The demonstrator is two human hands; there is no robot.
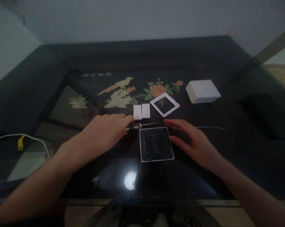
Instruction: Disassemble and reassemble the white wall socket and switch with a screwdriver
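My left hand [109, 130] is closed round the yellow and black handle of a screwdriver [135, 126], whose thin shaft points right. Just below the shaft lies a square switch base [156, 144], black inside with a white rim. My right hand [189, 135] has its fingers apart at the base's upper right edge, the fingertips near the screwdriver's tip. Beyond my left fingers two white switch caps [141, 112] lie side by side. A white square frame [165, 104] rests to their right, turned like a diamond.
A white socket box [202, 91] stands at the right on the glossy dark table [104, 176]. A thin wire [210, 127] extends right of my right hand. At the left lies a white cable [33, 137] with a yellow tag.
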